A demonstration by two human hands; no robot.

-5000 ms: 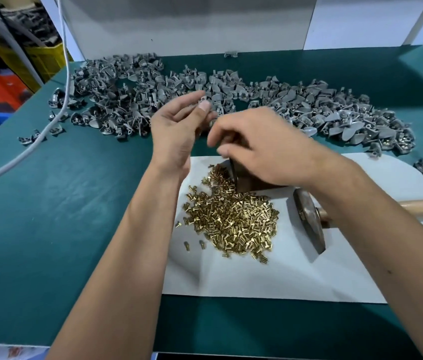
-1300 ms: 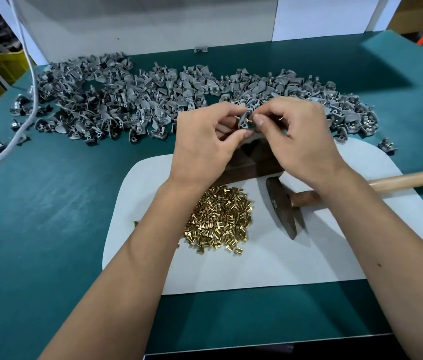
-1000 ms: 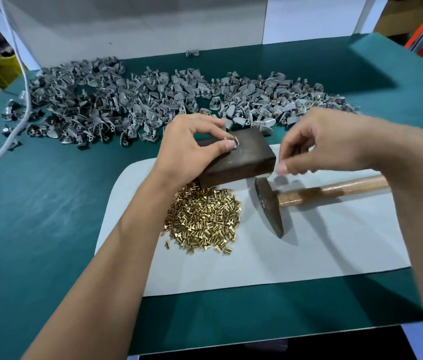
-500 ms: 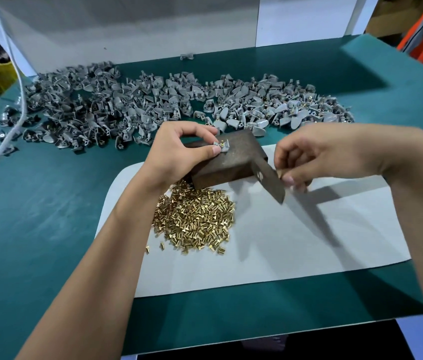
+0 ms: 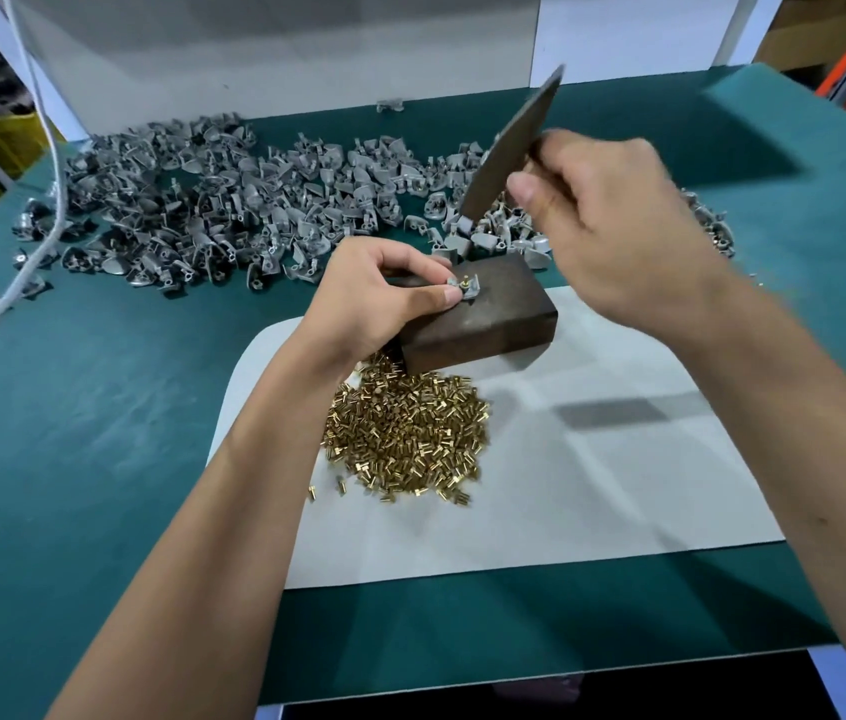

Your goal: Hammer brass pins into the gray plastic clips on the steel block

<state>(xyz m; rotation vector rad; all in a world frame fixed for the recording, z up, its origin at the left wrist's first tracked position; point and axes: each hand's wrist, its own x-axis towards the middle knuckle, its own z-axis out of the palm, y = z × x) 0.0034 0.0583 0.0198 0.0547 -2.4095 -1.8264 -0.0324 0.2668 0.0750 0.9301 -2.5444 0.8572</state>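
A dark steel block (image 5: 493,319) sits at the far edge of a white sheet (image 5: 592,485). On its top lies a gray plastic clip (image 5: 462,289) with a brass pin standing in it. My left hand (image 5: 384,298) pinches the clip between thumb and forefinger. My right hand (image 5: 613,226) grips a hammer by its handle, and the hammer head (image 5: 512,148) is raised above and behind the block, tilted, its face pointing down toward the clip. A heap of loose brass pins (image 5: 405,433) lies on the sheet in front of the block.
Many loose gray clips (image 5: 234,200) spread across the green mat (image 5: 73,407) behind the block, from far left to behind my right hand. A white cable (image 5: 47,148) hangs at the left. A white wall panel (image 5: 280,49) closes the back.
My right hand took the hammer off the sheet and lifted it above the block. My left hand stays on the block, still pinching the clip with its pin.
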